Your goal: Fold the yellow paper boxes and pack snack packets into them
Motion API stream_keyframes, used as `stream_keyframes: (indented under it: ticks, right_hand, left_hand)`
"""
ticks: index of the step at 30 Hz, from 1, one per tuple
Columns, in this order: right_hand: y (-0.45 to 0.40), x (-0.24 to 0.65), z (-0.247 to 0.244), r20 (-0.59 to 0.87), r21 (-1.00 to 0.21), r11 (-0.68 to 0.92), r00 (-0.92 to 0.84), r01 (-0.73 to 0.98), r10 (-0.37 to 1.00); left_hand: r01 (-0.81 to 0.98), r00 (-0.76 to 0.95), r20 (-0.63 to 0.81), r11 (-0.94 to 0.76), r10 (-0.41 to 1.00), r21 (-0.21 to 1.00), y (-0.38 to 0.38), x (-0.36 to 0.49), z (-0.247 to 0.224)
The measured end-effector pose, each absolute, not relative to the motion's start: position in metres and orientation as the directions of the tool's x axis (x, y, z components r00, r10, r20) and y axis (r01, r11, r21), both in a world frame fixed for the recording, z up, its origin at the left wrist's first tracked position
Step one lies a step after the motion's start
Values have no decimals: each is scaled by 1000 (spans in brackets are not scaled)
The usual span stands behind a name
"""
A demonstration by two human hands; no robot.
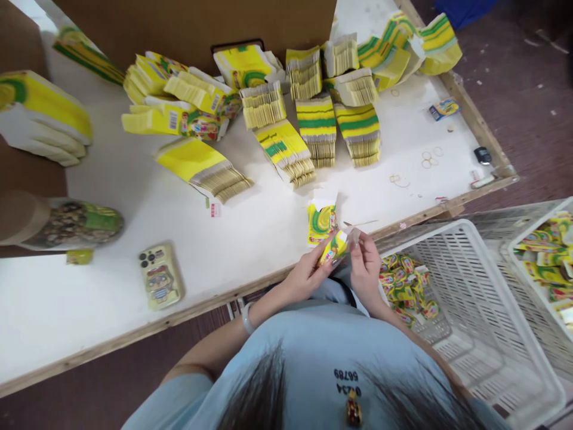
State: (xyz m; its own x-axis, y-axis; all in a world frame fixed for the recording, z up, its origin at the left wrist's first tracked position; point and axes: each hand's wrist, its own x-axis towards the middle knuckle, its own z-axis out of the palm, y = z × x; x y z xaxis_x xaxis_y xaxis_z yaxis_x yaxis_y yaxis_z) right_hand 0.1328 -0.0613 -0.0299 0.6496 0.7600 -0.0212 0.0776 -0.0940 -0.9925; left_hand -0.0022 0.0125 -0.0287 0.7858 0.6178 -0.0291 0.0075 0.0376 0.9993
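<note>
My left hand [310, 272] is wrapped round a small yellow and green printed carton [332, 249] at the table's front edge. At the carton's right end, my right hand [364, 263] pinches a pale flap or thin piece, whose exact kind I cannot make out. Just beyond my hands, another flat yellow carton [320, 222] with a green swirl lies on the table with its white flap pointing away. A thin pointed tool [360, 223] rests to its right. Stacks of flat yellow cartons [286, 143] lie farther back.
White crates [496, 298] with yellow packets [405, 285] stand at the right, below the table edge. On the table [250, 239] are a phone [160, 276], a jar [71, 222] at the left, loose rubber bands [430, 160] and a small blue box [444, 109]. A large cardboard box [201, 21] stands behind.
</note>
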Motion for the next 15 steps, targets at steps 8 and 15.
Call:
stream_keyframes:
  ticks: [8,15]
  right_hand:
    - [-71,129,-36,135,-979,-26,741,202,657]
    - [-89,145,-32,57,-967,-72,487,242,872]
  left_hand:
    - [-84,720,-138,283,681,956,-7,-4,-34]
    - [-80,821,-120,321,558,944,-6,-20,-35]
